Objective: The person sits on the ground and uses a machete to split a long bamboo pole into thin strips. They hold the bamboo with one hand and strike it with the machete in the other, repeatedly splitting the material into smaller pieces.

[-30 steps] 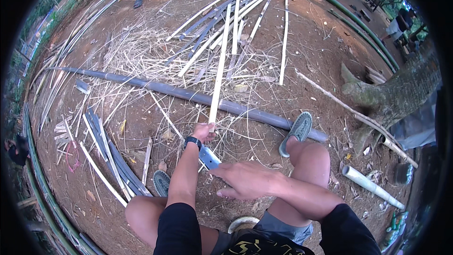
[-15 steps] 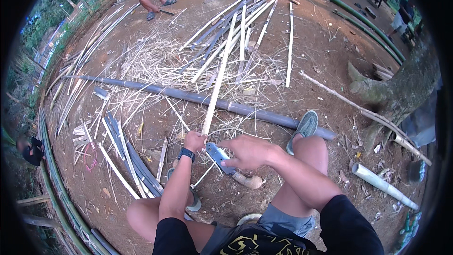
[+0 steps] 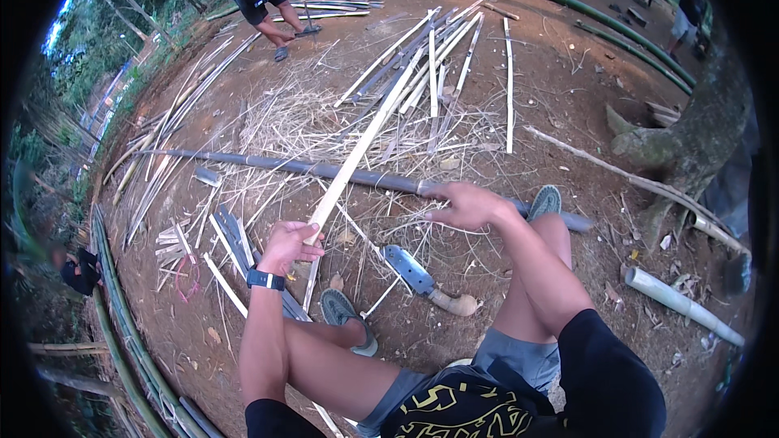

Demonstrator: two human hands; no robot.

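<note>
My left hand [image 3: 290, 245], with a dark watch at the wrist, grips the near end of a long pale bamboo strip [image 3: 357, 154]. The strip slants away to the far right, over a long dark bamboo pole [image 3: 381, 179] on the ground. My right hand [image 3: 466, 206] hovers apart from the strip, over the pole, its fingers stretched out and holding nothing. Below it, a broad-bladed machete [image 3: 410, 270] with holes in the blade and a curved wooden handle [image 3: 454, 302] lies on the dirt between my feet.
Several split strips [image 3: 466, 57] lie ahead among shavings [image 3: 292, 118]. More dark strips [image 3: 231, 235] sit by my left leg. A tree trunk [image 3: 677, 142] and a pale bamboo tube [image 3: 682, 304] are at right. Another person [image 3: 261, 2] bends down at the far left.
My left hand has moved left with the strip, whose near end has swung left. My right hand has come away from the machete, going up and right.
</note>
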